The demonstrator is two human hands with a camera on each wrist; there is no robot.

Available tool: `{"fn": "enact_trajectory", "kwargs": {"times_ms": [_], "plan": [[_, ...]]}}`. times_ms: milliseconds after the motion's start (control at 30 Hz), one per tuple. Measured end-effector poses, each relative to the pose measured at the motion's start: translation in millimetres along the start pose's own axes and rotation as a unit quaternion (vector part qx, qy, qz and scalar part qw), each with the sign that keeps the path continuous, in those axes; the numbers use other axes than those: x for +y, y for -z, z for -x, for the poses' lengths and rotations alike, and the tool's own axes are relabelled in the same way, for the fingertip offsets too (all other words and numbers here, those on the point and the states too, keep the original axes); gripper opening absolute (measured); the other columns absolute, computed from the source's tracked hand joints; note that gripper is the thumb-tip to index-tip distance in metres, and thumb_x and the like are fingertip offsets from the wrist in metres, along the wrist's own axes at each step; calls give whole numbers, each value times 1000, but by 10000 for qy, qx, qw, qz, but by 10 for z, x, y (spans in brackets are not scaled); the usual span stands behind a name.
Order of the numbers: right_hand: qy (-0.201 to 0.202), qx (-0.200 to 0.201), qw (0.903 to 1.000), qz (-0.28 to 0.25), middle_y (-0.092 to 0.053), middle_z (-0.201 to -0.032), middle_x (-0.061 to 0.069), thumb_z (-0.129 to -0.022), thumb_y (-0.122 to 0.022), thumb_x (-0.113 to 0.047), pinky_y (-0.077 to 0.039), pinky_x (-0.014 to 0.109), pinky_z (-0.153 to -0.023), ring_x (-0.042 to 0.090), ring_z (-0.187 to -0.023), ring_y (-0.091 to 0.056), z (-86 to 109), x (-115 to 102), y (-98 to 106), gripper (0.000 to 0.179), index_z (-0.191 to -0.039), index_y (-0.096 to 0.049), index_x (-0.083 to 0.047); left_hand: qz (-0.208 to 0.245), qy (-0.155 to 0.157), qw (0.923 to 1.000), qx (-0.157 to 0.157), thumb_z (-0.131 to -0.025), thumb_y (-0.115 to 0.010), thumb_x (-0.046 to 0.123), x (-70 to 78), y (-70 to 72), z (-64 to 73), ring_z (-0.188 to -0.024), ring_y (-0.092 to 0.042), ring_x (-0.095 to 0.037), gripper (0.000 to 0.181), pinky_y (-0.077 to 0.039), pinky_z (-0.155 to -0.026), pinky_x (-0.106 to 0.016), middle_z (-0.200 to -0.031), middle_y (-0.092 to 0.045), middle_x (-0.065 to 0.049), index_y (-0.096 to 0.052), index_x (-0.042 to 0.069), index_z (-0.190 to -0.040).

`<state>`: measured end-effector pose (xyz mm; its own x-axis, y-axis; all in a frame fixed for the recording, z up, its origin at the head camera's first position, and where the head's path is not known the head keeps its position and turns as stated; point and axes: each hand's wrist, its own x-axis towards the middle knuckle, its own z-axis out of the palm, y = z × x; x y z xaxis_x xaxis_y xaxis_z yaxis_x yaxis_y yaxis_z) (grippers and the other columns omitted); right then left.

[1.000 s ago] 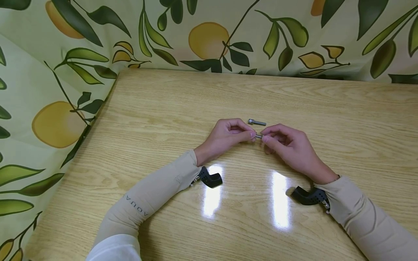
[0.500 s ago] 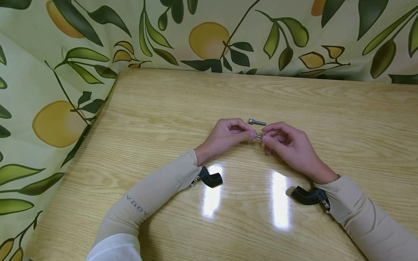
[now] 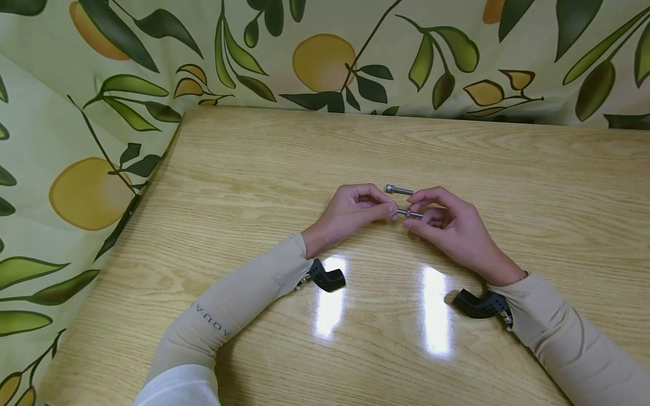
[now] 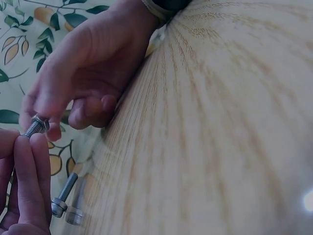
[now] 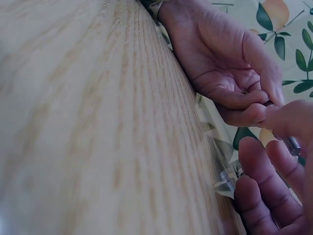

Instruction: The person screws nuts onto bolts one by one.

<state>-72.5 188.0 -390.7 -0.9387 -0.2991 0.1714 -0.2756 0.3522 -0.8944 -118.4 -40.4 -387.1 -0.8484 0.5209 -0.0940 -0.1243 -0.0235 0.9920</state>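
Note:
My left hand (image 3: pixel 358 211) pinches one end of a steel bolt (image 3: pixel 417 214) between thumb and fingers, covering that end. Partway along the bolt's thread sits a nut (image 3: pixel 408 213), also visible in the left wrist view. Around the nut and the free end, my right hand (image 3: pixel 449 228) has its thumb and forefinger spread apart. In the right wrist view, the right thumb (image 5: pixel 293 117) crosses in front of the bolt, whose threaded tip shows beyond it. Just behind the hands, a second bolt (image 3: pixel 401 190) lies on the table, with a ring-like piece close to its head (image 4: pixel 58 208).
The wood-grain table (image 3: pixel 264 163) has two bright light reflections near the front. A fabric with fruit and leaf print (image 3: pixel 228 51) hangs along its back and left edges. Black wrist mounts (image 3: pixel 327 277) stick out below both sleeves.
My right thumb and forefinger have parted from their pinch, with the thumb moving slightly left. The nut and the bolt's free end now show between them. The left hand stays where it was.

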Motion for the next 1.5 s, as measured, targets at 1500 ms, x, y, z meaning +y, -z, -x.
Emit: {"fn": "enact_trajectory", "kwargs": {"times_ms": [1500], "plan": [[-33, 126, 9999, 38, -71, -95, -12, -91, -76, 1, -56, 14, -64, 3, -71, -71, -5, 20, 4, 23, -112, -68, -4, -439, 40, 9990, 55, -93, -78, 9, 4, -2, -4, -96, -77, -10, 17, -64, -92, -29, -111, -78, -13, -77, 0, -107]]}}
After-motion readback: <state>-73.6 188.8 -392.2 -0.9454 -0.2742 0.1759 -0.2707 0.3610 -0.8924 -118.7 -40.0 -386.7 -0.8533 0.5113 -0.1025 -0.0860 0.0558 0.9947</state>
